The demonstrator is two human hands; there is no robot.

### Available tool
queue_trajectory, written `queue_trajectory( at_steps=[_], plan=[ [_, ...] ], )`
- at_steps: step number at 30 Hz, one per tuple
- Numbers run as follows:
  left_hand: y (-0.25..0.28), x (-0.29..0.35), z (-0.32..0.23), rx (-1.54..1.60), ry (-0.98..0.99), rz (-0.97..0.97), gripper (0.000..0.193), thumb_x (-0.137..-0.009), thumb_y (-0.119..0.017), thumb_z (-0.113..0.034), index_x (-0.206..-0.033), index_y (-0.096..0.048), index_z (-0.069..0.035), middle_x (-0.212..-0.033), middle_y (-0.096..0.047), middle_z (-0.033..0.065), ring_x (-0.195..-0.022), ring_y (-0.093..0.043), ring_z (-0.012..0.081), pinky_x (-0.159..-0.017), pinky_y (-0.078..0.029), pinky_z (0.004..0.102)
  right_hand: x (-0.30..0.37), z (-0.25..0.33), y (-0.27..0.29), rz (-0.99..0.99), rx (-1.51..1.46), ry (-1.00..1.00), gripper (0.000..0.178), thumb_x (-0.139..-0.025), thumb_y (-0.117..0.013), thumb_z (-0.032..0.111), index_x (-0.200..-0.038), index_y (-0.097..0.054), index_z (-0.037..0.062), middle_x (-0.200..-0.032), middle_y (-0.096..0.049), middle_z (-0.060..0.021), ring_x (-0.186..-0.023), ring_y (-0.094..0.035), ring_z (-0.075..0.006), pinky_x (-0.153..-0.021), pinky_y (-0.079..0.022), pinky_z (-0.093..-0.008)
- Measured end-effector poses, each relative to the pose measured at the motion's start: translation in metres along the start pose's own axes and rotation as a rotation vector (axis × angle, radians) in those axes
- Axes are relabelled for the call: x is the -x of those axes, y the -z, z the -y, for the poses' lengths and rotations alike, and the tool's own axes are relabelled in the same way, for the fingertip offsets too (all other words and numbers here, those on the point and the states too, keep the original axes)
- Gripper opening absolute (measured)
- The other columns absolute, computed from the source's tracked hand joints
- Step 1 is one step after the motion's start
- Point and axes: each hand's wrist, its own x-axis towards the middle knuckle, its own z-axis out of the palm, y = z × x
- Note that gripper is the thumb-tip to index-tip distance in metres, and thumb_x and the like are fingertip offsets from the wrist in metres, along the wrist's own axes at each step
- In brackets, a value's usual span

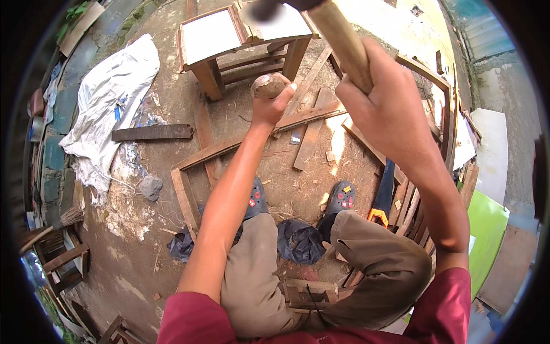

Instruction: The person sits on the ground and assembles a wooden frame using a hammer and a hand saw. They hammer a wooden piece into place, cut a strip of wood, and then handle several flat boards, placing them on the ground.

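Observation:
My right hand (389, 103) is wrapped round the pale wooden handle (344, 43) of a hammer, raised high; its dark head at the top edge is blurred. Lower and to the left, my left hand (272, 109) grips a tool with a round wooden handle (268, 86), seen end-on. The tool's working end is hidden behind the fist. Below and around the left fist lies a wooden frame (229, 143), its long bar passing behind my left wrist. Just beyond stands a low wooden stool or table (209, 77) with white panels on top.
A handsaw (380, 200) with an orange-and-black handle leans by my right foot. Black plastic bags (301, 241) lie between my feet. At left are a white cloth (112, 94), a dark board (152, 132) and a stone (150, 187). Wood strips (409, 209) are piled at right beside a green panel (487, 229).

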Motion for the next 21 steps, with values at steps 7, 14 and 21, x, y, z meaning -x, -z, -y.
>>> queue_trajectory(
  at_steps=[7,14,21],
  plan=[
    [0.003,0.000,0.001,-0.068,-0.082,0.000,0.005,-0.086,-0.068,-0.007,-0.082,-0.065,-0.006,-0.067,-0.058,-0.0040,-0.062,-0.053,0.0061,-0.058,-0.042,0.0253,-0.002,-0.021,-0.019,0.267,0.108,0.008,0.029,-0.088,-0.066,0.007,-0.111,-0.053,-0.0036,-0.073,-0.063,-0.0260,-0.071,-0.069,-0.0429,-0.062,-0.049,-0.0479],
    [-0.002,0.001,0.003,-0.009,-0.025,0.027,0.010,-0.088,-0.069,-0.011,-0.081,-0.064,-0.005,-0.067,-0.057,-0.0052,-0.063,-0.053,0.0054,-0.059,-0.042,0.0255,0.010,-0.016,-0.025,0.159,0.048,-0.003,0.037,-0.086,-0.066,0.008,-0.117,-0.050,-0.0044,-0.080,-0.065,-0.0322,-0.080,-0.068,-0.0489,-0.067,-0.051,-0.0512],
    [-0.003,0.000,0.005,-0.010,-0.023,-0.031,0.012,-0.087,-0.071,-0.008,-0.078,-0.063,-0.006,-0.067,-0.057,-0.0048,-0.063,-0.052,0.0056,-0.059,-0.043,0.0266,0.037,-0.046,-0.015,0.089,-0.043,-0.219,0.025,-0.086,-0.064,0.010,-0.104,-0.055,-0.0046,-0.079,-0.064,-0.0231,-0.072,-0.066,-0.0386,-0.067,-0.050,-0.0455]
  ],
)
